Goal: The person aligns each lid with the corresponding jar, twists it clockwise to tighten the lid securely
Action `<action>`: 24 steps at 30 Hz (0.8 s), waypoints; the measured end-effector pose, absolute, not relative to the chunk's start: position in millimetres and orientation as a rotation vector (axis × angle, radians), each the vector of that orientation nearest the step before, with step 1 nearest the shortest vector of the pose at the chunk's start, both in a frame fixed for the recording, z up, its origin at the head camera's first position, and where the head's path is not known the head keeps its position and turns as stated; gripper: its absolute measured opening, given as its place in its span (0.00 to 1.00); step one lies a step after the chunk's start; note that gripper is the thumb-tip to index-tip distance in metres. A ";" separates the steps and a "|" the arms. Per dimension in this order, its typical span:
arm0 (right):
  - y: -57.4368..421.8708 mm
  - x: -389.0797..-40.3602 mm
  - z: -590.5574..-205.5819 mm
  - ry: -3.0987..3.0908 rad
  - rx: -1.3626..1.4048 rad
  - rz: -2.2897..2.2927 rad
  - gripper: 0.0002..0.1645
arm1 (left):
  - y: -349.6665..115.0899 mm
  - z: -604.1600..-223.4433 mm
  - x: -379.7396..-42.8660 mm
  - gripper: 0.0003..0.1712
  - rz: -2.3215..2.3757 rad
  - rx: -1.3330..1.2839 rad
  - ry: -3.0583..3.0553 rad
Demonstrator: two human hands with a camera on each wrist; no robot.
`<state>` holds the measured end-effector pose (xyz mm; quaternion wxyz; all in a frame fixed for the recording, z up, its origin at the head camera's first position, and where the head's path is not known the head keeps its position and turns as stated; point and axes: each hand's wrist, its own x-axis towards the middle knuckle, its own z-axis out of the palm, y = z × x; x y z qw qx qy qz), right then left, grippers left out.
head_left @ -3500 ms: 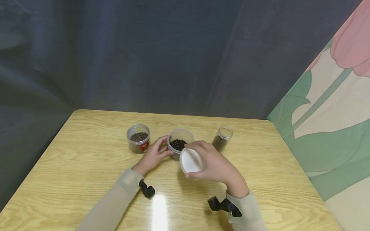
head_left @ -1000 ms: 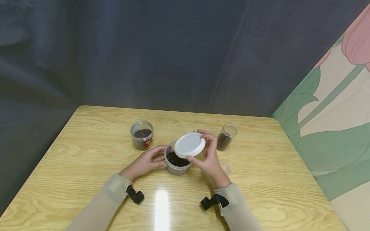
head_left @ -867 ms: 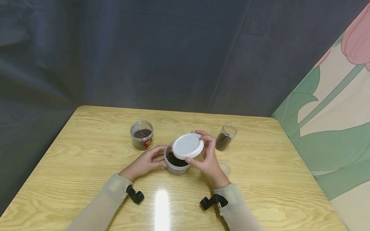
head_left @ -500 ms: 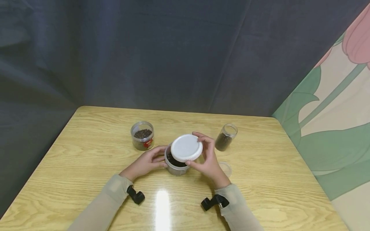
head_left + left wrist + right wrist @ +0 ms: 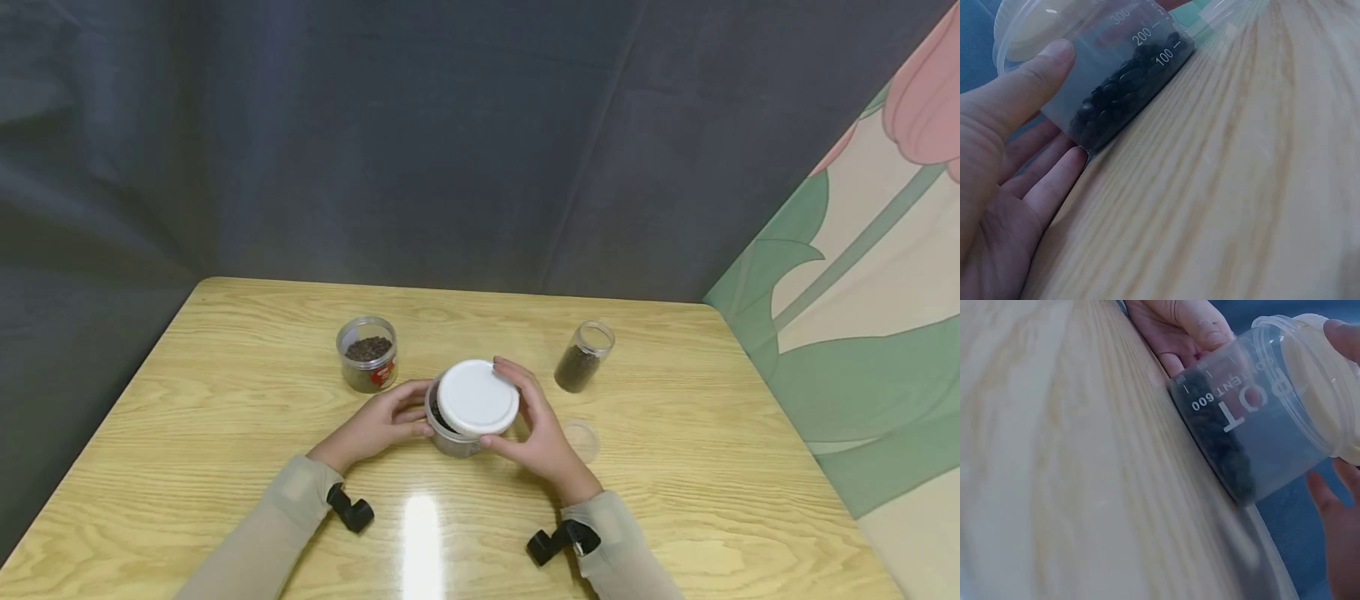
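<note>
In the head view my left hand (image 5: 386, 423) holds a clear measuring jar (image 5: 456, 445) by its left side, thumb in front and fingers behind. Dark beans (image 5: 1119, 90) fill the jar's lower part in the left wrist view, below printed volume marks. My right hand (image 5: 536, 429) pinches a white ribbed lid (image 5: 477, 397) between thumb and fingers. The lid overlaps the jar's mouth, set toward its right side and slightly tilted, with a dark strip of beans showing at the left. The right wrist view shows the lid's edge right at the jar rim.
A clear tub (image 5: 367, 371) with a red label and brown grains stands behind my left hand. A tall clear jar (image 5: 579, 367) of dark grains stands back right. A thin transparent disc (image 5: 581, 440) lies beside my right wrist on the wooden table (image 5: 712, 467).
Earlier, the lid was tilted with its white inside showing. It has since turned top up, and over the last second has come lower and left over the jar, which now stands nearer me.
</note>
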<state>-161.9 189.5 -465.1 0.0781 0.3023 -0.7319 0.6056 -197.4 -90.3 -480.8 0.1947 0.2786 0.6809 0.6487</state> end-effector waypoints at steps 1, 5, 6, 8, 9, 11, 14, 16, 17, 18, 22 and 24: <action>189.2 -161.9 -465.5 -2.201 0.906 1.803 0.55 | -90.1 -480.7 -197.2 0.43 1.817 0.780 1.907; 187.2 -161.8 -465.5 -2.234 0.898 1.788 0.52 | -88.9 -480.8 -197.1 0.43 1.808 0.776 1.906; 186.6 -162.0 -465.6 -2.243 0.895 1.789 0.51 | -88.7 -480.8 -197.2 0.43 1.806 0.771 1.910; 185.4 -162.5 -465.5 -2.260 0.893 1.791 0.51 | -88.5 -480.7 -197.7 0.43 1.802 0.766 1.918; 184.8 -162.9 -465.7 -2.267 0.896 1.789 0.51 | -88.5 -480.7 -197.9 0.43 1.802 0.765 1.921; 183.6 -163.4 -465.9 -2.285 0.901 1.777 0.51 | -88.8 -480.8 -198.3 0.43 1.801 0.765 1.922; 182.1 -163.2 -465.4 -2.308 0.906 1.758 0.51 | -89.2 -481.1 -198.8 0.43 1.806 0.773 1.914; 181.4 -162.5 -464.8 -2.319 0.904 1.750 0.50 | -89.5 -481.3 -198.9 0.43 1.808 0.776 1.908; 181.1 -162.1 -464.4 -2.323 0.901 1.750 0.50 | -89.6 -481.5 -198.9 0.43 1.809 0.777 1.907; 181.1 -161.9 -464.6 -2.322 0.902 1.749 0.50 | -89.7 -481.6 -198.9 0.43 1.809 0.777 1.907; 181.0 -161.8 -465.6 -2.314 0.909 1.745 0.51 | -90.1 -481.8 -198.6 0.43 1.810 0.773 1.904; 180.8 -162.2 -466.3 -2.313 0.911 1.739 0.51 | -90.3 -481.6 -198.5 0.44 1.809 0.772 1.906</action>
